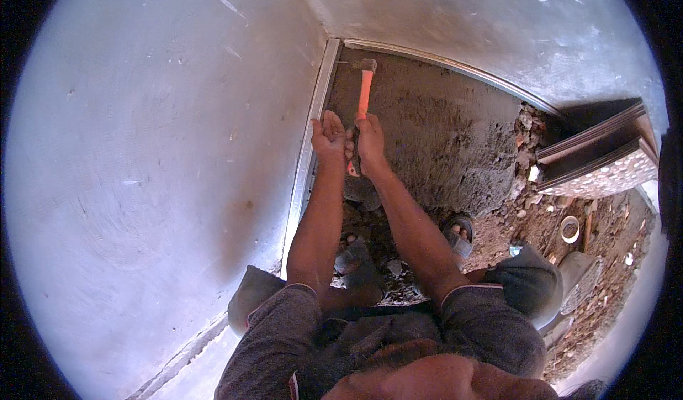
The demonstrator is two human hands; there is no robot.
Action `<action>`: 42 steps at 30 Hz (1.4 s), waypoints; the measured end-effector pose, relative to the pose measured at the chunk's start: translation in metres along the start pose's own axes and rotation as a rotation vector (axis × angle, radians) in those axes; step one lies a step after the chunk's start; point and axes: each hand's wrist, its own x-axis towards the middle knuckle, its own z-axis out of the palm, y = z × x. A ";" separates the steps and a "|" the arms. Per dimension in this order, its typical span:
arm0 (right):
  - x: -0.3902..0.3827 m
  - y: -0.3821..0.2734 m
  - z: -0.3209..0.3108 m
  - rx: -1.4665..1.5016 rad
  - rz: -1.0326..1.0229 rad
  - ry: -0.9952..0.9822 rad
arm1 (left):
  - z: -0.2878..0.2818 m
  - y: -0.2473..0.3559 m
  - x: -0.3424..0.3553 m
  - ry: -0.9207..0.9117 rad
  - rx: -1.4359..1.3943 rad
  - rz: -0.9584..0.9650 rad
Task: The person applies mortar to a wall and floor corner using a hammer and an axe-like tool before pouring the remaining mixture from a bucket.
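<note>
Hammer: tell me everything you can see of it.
The hammer has a bright orange handle and a dull, dark head that looks like dirty metal. The right hand grips the handle; its orange lower end shows past the fist. It points away from the person, head toward the wall corner, over rough grey-brown ground; contact there is unclear. The left hand is close beside it.

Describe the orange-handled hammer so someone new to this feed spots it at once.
Start at the corner where two pale grey plastered walls meet, then drop to the dark, rough floor patch below it. Over that patch, the person's right hand grips the hammer, its dark blocky head toward the corner. Its bright orange handle stands out against the dull patch.
</note>
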 end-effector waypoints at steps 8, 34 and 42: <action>-0.021 -0.045 0.030 0.326 -0.165 0.367 | -0.015 0.016 0.014 0.088 -0.551 -0.065; 0.024 0.014 0.021 -0.418 -0.339 0.106 | -0.003 0.002 0.010 0.031 -0.315 -0.046; 0.026 0.026 0.026 -0.063 -0.233 0.217 | 0.002 0.009 0.003 0.059 -0.243 0.006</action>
